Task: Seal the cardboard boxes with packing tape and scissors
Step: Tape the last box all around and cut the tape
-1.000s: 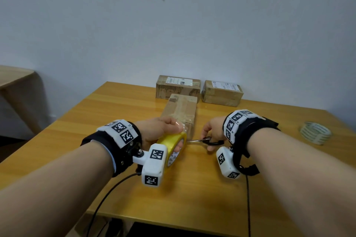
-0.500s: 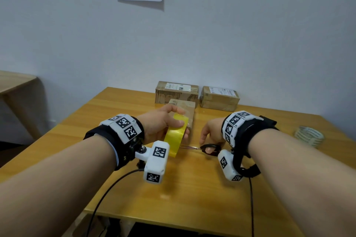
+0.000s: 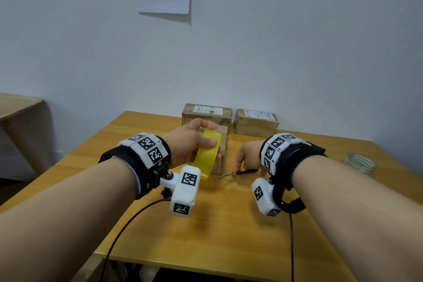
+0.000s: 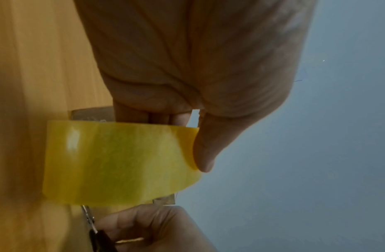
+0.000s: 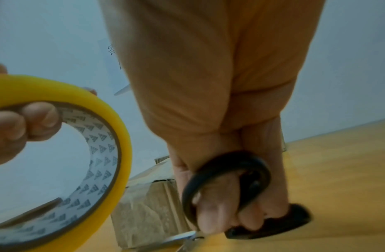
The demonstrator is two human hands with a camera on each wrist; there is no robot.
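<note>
**Tape roll lifted, scissors low**

Glossy yellow tape roll [image 3: 207, 154], a wide ring with printed paper core, hangs before the near cardboard box [image 3: 220, 144]; left hand [image 3: 187, 144] hooks fingers through it, thumb outside; right hand [image 3: 248, 155], right of the box, grips black-handled scissors [image 3: 238, 173] by the wooden counter [image 3: 229, 236].

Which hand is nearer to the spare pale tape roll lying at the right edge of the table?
Right. The right hand, gripping the scissors, is on the pale tape roll's side of the table but well short of it. The left hand, holding the yellow tape roll, is farther away.
</note>
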